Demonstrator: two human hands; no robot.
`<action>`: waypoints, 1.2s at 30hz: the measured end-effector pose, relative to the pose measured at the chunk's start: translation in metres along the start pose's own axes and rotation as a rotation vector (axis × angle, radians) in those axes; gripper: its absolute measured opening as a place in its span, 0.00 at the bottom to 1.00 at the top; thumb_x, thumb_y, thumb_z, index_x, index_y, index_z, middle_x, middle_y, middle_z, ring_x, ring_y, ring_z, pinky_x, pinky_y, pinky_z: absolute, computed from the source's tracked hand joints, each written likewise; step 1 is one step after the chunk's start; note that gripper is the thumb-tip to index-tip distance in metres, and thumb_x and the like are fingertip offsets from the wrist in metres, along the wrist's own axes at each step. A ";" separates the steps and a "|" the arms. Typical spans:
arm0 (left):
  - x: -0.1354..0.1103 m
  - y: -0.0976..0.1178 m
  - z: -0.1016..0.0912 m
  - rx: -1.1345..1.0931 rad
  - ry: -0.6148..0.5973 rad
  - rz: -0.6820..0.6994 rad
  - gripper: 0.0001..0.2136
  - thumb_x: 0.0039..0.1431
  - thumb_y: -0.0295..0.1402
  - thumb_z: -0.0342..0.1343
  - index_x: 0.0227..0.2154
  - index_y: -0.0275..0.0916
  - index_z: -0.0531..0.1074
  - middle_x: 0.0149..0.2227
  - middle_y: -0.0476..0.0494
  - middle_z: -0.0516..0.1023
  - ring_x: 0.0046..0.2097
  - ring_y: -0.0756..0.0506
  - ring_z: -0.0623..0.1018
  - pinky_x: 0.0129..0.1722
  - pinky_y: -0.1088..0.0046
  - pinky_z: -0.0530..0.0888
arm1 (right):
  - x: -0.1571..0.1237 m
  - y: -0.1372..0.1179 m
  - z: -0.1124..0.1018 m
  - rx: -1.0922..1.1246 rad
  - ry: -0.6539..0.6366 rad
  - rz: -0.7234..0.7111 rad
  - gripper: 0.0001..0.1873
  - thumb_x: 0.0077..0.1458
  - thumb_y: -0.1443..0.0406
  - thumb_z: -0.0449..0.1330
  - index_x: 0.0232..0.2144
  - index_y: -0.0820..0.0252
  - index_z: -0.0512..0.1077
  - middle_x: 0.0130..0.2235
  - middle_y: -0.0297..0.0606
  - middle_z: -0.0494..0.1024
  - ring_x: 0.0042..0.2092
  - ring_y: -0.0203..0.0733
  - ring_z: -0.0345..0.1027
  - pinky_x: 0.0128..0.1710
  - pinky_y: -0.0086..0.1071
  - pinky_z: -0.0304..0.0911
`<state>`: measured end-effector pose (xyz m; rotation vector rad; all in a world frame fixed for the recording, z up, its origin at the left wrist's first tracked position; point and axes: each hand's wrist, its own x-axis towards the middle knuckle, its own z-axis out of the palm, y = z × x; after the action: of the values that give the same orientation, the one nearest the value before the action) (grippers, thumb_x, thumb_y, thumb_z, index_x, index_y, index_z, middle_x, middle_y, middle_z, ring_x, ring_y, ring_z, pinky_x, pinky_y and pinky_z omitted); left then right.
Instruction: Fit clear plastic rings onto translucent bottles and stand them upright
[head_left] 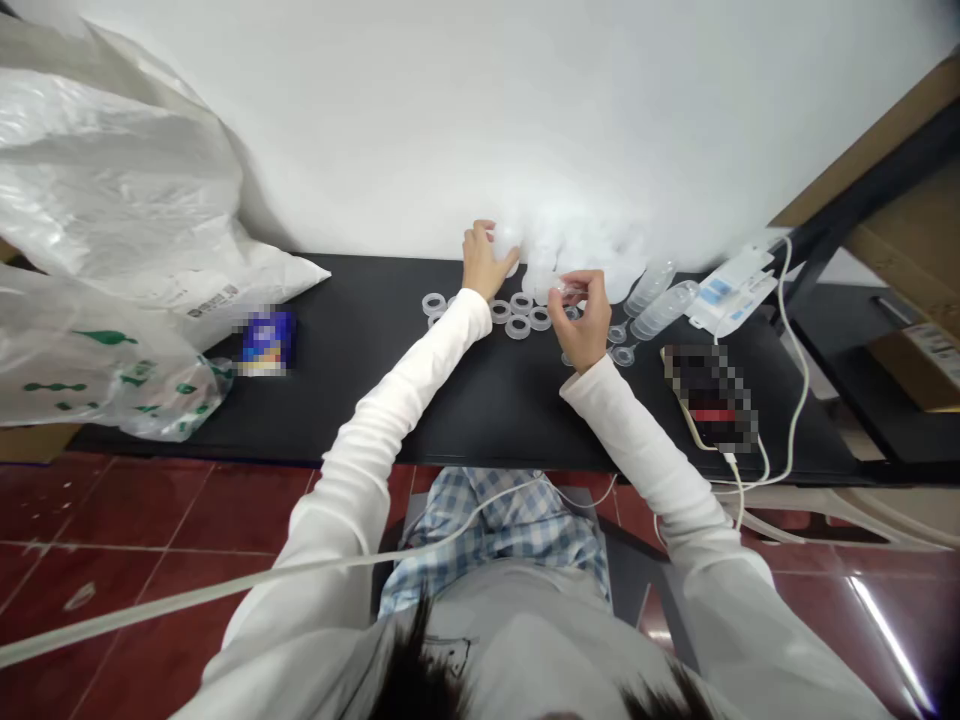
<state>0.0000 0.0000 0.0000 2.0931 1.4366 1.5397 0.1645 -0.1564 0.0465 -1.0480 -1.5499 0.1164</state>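
While the left hand curves, thumb and fingers parted, around a whitish rounded piece near the back edge of the surface, the right hand pinches a small clear piece between thumb and fingertips, just to the right and nearer the front edge. Whether the left fingers press on their piece cannot be told. Behind and between the hands, a pale translucent heap blurs into the white wall, its separate parts hard to make out. Clear rings lie below the hands, some partly covered by the left sleeve and others by the right hand. Beyond the right hand, clear domed pieces lie in rows toward the back right corner, beside blue-and-white packaging. A phone, its screen pixelated, lies near the front right corner with a white cable looping past it. White bags crowd the left end, a blue packet, partly pixelated, beside them.
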 end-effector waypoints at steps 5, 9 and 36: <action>-0.053 0.031 -0.070 0.167 -0.014 0.221 0.27 0.61 0.46 0.54 0.60 0.41 0.57 0.58 0.32 0.65 0.64 0.33 0.62 0.61 0.48 0.58 | 0.000 0.001 0.000 0.011 -0.043 -0.002 0.15 0.63 0.54 0.54 0.45 0.57 0.67 0.41 0.40 0.73 0.41 0.40 0.71 0.41 0.38 0.70; -0.087 0.034 -0.097 0.267 -0.082 0.297 0.24 0.58 0.46 0.58 0.55 0.42 0.67 0.53 0.32 0.71 0.58 0.33 0.69 0.57 0.48 0.62 | -0.003 0.001 0.003 0.042 -0.182 -0.070 0.17 0.63 0.53 0.54 0.48 0.55 0.68 0.45 0.41 0.75 0.44 0.42 0.72 0.42 0.38 0.72; -0.091 0.025 -0.121 0.291 -0.213 0.531 0.27 0.56 0.55 0.56 0.53 0.45 0.75 0.43 0.39 0.80 0.42 0.42 0.79 0.43 0.65 0.73 | -0.009 0.015 0.002 -0.106 -0.403 -0.131 0.24 0.64 0.46 0.46 0.40 0.56 0.73 0.38 0.40 0.77 0.36 0.41 0.70 0.38 0.36 0.67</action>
<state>-0.0835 -0.1288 0.0120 2.8903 1.1402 1.2461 0.1697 -0.1525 0.0301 -1.0449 -2.0032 0.1638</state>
